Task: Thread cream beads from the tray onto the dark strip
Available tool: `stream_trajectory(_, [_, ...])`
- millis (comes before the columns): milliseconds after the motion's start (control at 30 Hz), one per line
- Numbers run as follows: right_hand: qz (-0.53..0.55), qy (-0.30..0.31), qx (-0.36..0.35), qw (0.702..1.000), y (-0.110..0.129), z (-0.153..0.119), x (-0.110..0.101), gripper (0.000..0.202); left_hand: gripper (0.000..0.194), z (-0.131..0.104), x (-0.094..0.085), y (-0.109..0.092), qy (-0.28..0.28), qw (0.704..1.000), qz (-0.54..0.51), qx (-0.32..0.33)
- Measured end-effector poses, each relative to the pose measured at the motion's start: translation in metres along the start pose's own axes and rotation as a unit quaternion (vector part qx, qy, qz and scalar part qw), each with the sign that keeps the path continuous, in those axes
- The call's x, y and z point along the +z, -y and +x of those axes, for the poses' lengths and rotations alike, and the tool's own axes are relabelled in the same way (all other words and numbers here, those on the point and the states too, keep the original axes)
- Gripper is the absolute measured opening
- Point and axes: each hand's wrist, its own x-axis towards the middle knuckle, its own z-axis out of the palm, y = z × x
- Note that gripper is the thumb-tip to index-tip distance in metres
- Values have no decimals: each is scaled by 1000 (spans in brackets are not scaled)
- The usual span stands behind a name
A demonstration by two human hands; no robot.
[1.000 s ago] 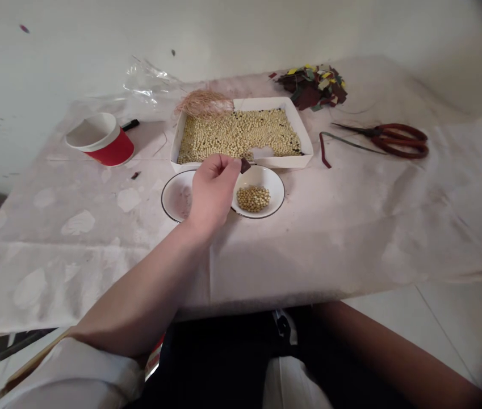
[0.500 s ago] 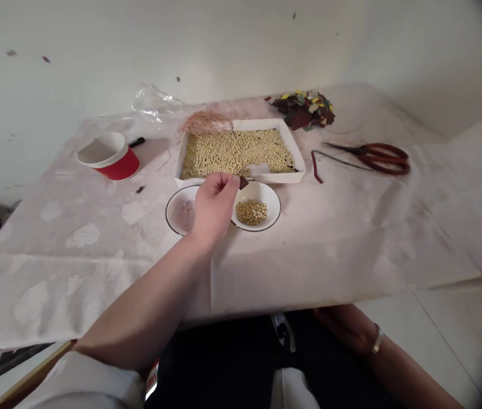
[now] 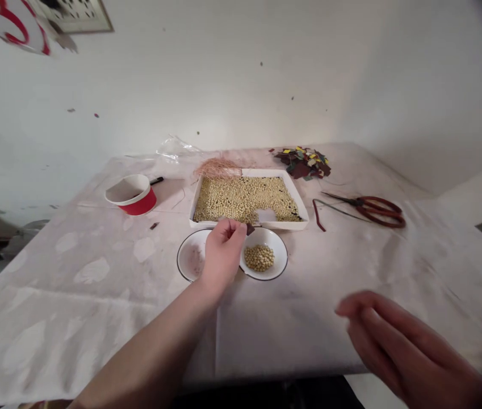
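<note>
My left hand is closed, with a small dark brown chip pinched between thumb and fingertips. It is above two small white dark-rimmed bowls, partly covering the left bowl. Golden beads lie in the right bowl. Just behind stands a white tray spread with many pale golden beads. My right hand is over the near right of the table, slightly blurred. Its fingers are bent and pressed together; anything inside them is hidden.
Scissors and a bent dark red strip lie to the right. A pile of coloured chips lies behind the tray, copper-coloured fibres at its back corner. Leftward are a red and white cup, a black pen and a chip.
My right hand has risen from my lap to above the table's near right. The view has tilted upward. My left hand still pinches the brown chip by the bowls.
</note>
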Motion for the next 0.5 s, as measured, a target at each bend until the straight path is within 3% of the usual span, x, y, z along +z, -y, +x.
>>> stream_trajectory(100, [-96,-25,-167,981,37,48,40,28,16,0,-1,0,7,1000,-4,-4])
stream_trajectory(200, [-199,29,-229,952,50,86,57,28,17,1,-2,2,16,1000,-9,-10])
stream_trajectory(267, [-212,30,-232,949,51,102,56,32,17,2,-3,5,18,1000,-11,-17])
stream_trajectory(367, [-214,-48,-239,946,52,123,43,33,18,2,-4,6,19,999,-14,-31])
stream_trajectory(500, [-315,-142,-260,902,59,157,30,27,20,1,-5,4,30,998,-21,-48])
